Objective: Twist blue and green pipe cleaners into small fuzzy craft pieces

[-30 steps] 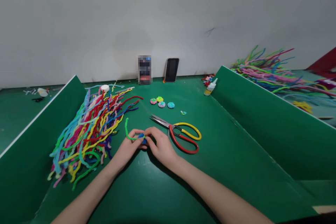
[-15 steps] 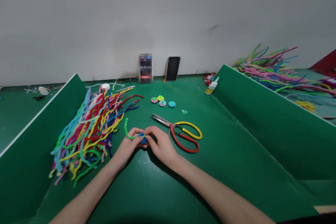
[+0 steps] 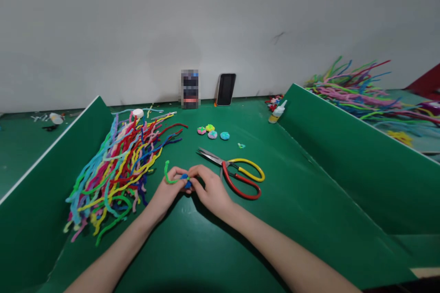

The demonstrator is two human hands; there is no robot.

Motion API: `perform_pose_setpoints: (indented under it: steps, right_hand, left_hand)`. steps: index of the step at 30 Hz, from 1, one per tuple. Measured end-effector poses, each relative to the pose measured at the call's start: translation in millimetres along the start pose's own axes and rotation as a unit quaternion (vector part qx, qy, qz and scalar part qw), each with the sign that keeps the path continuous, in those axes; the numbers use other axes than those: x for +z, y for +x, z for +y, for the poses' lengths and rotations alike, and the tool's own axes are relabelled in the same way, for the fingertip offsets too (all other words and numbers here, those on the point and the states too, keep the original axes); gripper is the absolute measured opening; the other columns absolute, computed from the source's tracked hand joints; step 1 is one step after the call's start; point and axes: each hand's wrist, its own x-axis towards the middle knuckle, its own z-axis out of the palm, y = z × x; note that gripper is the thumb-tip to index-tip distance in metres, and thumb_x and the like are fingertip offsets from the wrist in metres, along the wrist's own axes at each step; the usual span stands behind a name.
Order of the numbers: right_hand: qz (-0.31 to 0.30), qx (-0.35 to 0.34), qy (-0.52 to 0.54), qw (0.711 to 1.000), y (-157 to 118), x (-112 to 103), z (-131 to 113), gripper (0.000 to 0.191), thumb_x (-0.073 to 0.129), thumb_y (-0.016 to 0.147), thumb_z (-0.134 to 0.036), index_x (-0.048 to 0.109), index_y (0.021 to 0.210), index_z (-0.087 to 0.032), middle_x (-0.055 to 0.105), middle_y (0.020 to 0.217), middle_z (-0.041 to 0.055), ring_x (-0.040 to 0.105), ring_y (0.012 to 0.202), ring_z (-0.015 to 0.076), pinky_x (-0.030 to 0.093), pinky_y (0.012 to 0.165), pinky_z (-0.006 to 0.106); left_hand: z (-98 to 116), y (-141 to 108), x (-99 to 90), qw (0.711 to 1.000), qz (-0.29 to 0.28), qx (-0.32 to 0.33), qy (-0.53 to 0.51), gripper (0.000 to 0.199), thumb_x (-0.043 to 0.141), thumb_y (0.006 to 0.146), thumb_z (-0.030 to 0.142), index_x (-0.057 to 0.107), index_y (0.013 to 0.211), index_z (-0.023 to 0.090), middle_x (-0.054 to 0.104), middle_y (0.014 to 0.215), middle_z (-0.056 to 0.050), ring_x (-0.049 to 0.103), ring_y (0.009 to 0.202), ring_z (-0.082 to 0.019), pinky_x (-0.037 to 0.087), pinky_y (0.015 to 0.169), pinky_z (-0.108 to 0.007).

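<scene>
Between my fingertips is a small blue pipe-cleaner piece (image 3: 188, 184), mostly hidden by the fingers. A green pipe cleaner (image 3: 167, 171) runs from it over my left fingers, its free end curving upward. My left hand (image 3: 172, 186) pinches the blue piece and the green strand from the left. From the right, my right hand (image 3: 209, 186) pinches at the same spot, thumb and forefinger together. Scissors (image 3: 227, 165) with one red and one yellow handle lie open just beyond my right hand. Several small round pipe-cleaner pieces (image 3: 212, 135) sit farther back.
A heap of colourful pipe cleaners (image 3: 120, 169) lies at left. Green dividers (image 3: 343, 142) flank the work area. A glue bottle (image 3: 277, 113) leans by the right one. A phone (image 3: 226, 89) and a blurred screen (image 3: 190, 89) stand against the white wall (image 3: 137, 32). A small green scrap (image 3: 241, 145) lies behind the scissors.
The green strand's free end has dipped slightly and shifted a little to the right. Both hands stay in place on the blue piece.
</scene>
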Motion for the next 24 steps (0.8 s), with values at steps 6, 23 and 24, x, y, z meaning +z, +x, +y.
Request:
perform_pose_setpoints:
  steps: [6,23,24]
  right_hand:
    - [-0.008,-0.024,-0.012,1.000,-0.4,0.1,0.8,0.014,0.039,0.073,-0.007,0.048,0.071,-0.018,0.055,0.074,0.0037,0.051,0.073,0.0149,0.041,0.069,0.028]
    - [-0.015,-0.009,-0.089,0.996,2.5,-5.4,3.3,0.011,0.039,0.072,-0.009,0.045,0.072,-0.018,0.052,0.076,0.0048,0.049,0.073,0.0163,0.042,0.068,0.030]
    - [-0.020,-0.010,-0.095,0.995,2.3,-5.2,3.3,0.011,0.039,0.073,-0.009,0.045,0.073,-0.018,0.052,0.077,0.0052,0.050,0.073,0.0166,0.042,0.068,0.030]
  left_hand:
    - [0.1,-0.2,0.2,1.000,-0.002,0.008,0.014,0.016,0.056,0.055,0.020,0.046,0.066,0.015,0.054,0.051,0.006,0.052,0.048,-0.008,0.041,0.050,-0.020]
    - [-14.5,5.8,-9.3,0.953,0.041,0.185,0.235,0.009,0.050,0.069,0.026,0.049,0.073,0.018,0.048,0.075,0.001,0.050,0.070,-0.012,0.041,0.066,-0.024]
    - [-13.1,4.8,-9.9,0.937,0.041,0.205,0.281,0.007,0.049,0.070,0.025,0.050,0.072,0.018,0.047,0.075,0.001,0.049,0.073,-0.013,0.040,0.068,-0.024]
